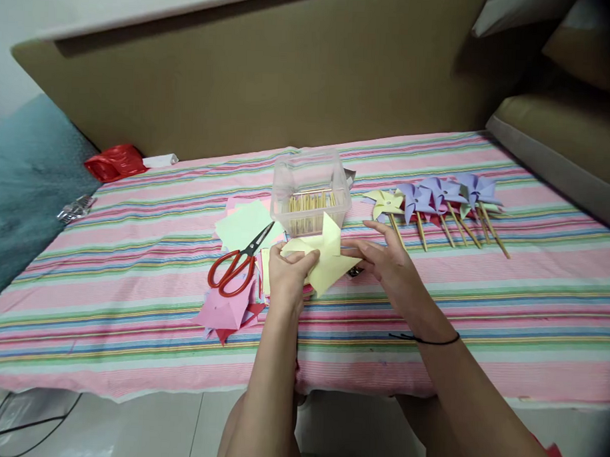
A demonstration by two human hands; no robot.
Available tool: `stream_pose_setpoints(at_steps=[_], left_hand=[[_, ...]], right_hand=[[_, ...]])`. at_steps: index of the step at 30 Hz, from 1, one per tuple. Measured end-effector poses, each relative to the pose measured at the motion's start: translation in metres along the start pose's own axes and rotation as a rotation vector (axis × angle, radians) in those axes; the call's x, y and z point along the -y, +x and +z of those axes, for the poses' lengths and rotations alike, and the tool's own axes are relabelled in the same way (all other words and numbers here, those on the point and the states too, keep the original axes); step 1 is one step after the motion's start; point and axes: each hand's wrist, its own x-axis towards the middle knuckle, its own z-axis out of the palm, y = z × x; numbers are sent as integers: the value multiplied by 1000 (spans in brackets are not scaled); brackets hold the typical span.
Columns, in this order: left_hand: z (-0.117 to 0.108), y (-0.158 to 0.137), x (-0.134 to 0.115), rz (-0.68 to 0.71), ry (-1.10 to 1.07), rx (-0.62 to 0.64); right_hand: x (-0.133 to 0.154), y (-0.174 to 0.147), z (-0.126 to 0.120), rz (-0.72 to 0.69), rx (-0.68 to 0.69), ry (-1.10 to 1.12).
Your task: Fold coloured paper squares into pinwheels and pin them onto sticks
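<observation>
A pale yellow paper pinwheel (327, 250) without a stick is pinched between the thumb and fingers of my left hand (291, 271). To its right is my right hand (381, 254), fingers spread, with the fingertips at the edge of one blade; I cannot tell whether they press on it. Just behind the pinwheel stands a clear plastic box (312, 169) with many short wooden sticks (313, 202) in it. Partly hidden under my left hand is a stack of coloured paper (264, 274).
Red-handled scissors (232, 272) lie on green paper sheets (245, 225) and pink cut paper (225, 308) to the left. Finished pinwheels on sticks (443, 193) lie at the right. A red plastic bag (116, 163) sits at the far left of the striped cloth (148, 270).
</observation>
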Motion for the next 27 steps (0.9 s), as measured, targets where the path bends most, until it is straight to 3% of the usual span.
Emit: stream_pose_setpoints(at_steps=[7,13,19,27], left_hand=[[4,1,-1,-8,-175,-125],[5,3,1,33,-245,-183],[9,-1,3,62,-284,-185],[18,-15,2,122,-191,-142]], right_hand=[[-11,1,5,-136,261,-127],[-16,1,5,-122,120,-32],[-17,-2,15,-82,241,-79],[-22,0,22,-61,54,66]])
